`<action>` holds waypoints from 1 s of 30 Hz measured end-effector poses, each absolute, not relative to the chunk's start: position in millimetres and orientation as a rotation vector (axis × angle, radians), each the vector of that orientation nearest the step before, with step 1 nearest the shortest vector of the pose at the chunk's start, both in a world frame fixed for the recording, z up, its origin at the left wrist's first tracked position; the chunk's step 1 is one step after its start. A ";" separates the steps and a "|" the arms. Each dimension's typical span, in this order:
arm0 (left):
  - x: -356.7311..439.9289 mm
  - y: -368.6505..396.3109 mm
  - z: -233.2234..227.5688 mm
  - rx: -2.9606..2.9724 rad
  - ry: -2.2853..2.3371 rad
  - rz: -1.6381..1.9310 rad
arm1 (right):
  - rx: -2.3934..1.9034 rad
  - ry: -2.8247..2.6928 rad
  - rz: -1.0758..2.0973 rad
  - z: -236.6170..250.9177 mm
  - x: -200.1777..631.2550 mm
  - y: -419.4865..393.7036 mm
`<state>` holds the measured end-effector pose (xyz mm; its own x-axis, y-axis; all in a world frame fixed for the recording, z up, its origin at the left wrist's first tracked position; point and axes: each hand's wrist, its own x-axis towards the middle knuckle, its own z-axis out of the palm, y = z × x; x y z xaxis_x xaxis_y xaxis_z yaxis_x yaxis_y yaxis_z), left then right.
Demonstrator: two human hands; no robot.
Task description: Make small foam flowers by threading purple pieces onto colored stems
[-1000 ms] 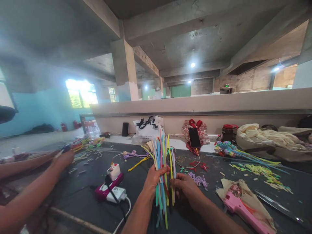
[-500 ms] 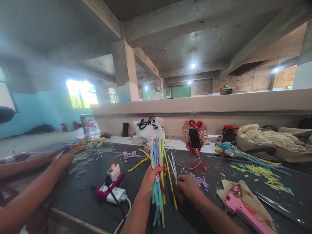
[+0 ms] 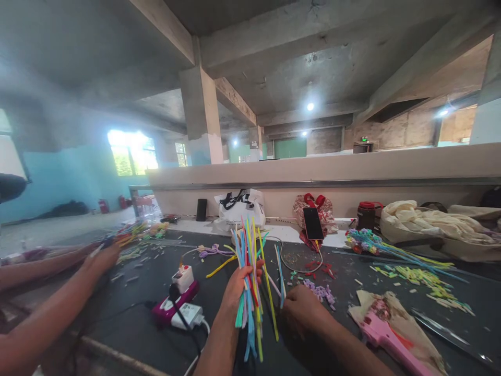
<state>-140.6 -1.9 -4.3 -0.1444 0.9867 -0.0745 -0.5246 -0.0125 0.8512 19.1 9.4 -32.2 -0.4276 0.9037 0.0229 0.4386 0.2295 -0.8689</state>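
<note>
My left hand [image 3: 240, 284] is wrapped around a loose bundle of pipe cleaners [image 3: 250, 308] in blue, yellow, green, lilac and red, held roughly upright above the dark table. To its right, my right hand [image 3: 301, 310] is closed, palm down, with its fingertips mostly hidden. From its fingers rise a few loose pipe cleaners [image 3: 279, 274], blue and pale. A yellow pipe cleaner [image 3: 269, 284] leans away from the bundle on the side facing my right hand. Short lilac pieces [image 3: 321, 293] lie just beyond my right hand.
Left of my arm sits a purple power strip [image 3: 166, 309] with plugs and cables. A pink glue gun [image 3: 385, 337] rests on brown paper at right, beside metal scissors or tweezers [image 3: 446, 331]. A phone [image 3: 313, 223] leans at the back. Another person's arm [image 3: 78, 284] reaches in from the left.
The bundle in my left hand has shifted slightly left and tilted. My right hand has moved slightly down, with the blue and pale pipe cleaners still at its fingers.
</note>
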 end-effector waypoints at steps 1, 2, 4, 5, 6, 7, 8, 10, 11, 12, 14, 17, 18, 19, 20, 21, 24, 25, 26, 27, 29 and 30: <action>-140.6 -2.6 -3.9 0.686 0.899 1.506 | -1.238 -1.994 1.054 -30.8 21.6 9.3; -140.1 -3.4 -3.7 0.687 0.884 1.502 | -1.243 -2.009 0.982 -28.3 24.4 9.2; -137.9 -5.2 -3.6 0.693 0.860 1.488 | -1.228 -2.019 0.865 -20.7 29.9 9.5; -136.6 -6.1 -3.5 0.696 0.855 1.475 | -1.214 -2.012 0.826 -16.5 32.2 9.9; -135.1 -6.8 -3.4 0.698 0.853 1.460 | -1.197 -2.001 0.798 -12.5 33.9 10.5; -133.8 -7.4 -3.2 0.699 0.854 1.444 | -1.181 -1.985 0.783 -9.2 34.9 11.2; -132.6 -7.6 -2.8 0.699 0.857 1.426 | -1.167 -1.965 0.778 -6.8 35.3 12.0; -130.6 -7.3 -2.1 0.702 0.862 1.395 | -1.145 -1.914 0.799 -5.4 34.1 14.4; -129.8 -6.8 -1.9 0.706 0.864 1.381 | -1.139 -1.881 0.821 -6.2 32.9 15.8; -128.9 -6.3 -1.8 0.711 0.867 1.367 | -1.135 -1.844 0.848 -7.6 31.5 17.4; -126.6 -5.4 -2.3 0.722 0.875 1.340 | -1.134 -1.764 0.910 -11.0 28.3 20.6; -120.7 -6.3 -4.1 0.743 0.885 1.312 | -1.130 -1.647 0.998 -14.1 23.3 23.7; -118.2 -7.2 -4.6 0.748 0.885 1.306 | -1.125 -1.616 1.032 -14.3 21.3 24.1; -115.5 -8.2 -4.9 0.754 0.885 1.305 | -1.120 -1.592 1.072 -14.2 19.1 24.2; -112.6 -9.2 -5.0 0.761 0.883 1.303 | -1.111 -1.568 1.114 -14.0 16.7 24.0; -109.8 -10.1 -5.0 0.770 0.882 1.296 | -1.098 -1.547 1.159 -13.9 14.0 23.8; -101.9 -12.1 -4.7 0.806 0.878 1.277 | -1.053 -1.475 1.299 -15.2 6.9 23.4; -99.8 -12.4 -4.7 0.817 0.881 1.271 | -1.041 -1.448 1.337 -16.0 5.5 23.5; -98.2 -12.4 -5.0 0.828 0.886 1.265 | -1.032 -1.419 1.366 -16.7 4.8 23.9; -97.3 -12.0 -5.4 0.836 0.893 1.259 | -1.026 -1.388 1.385 -17.2 4.9 24.4; -97.4 -10.5 -6.8 0.846 0.919 1.248 | -1.022 -1.322 1.398 -16.8 7.6 26.1; -98.5 -9.4 -7.5 0.845 0.935 1.242 | -1.020 -1.287 1.395 -15.9 10.1 27.0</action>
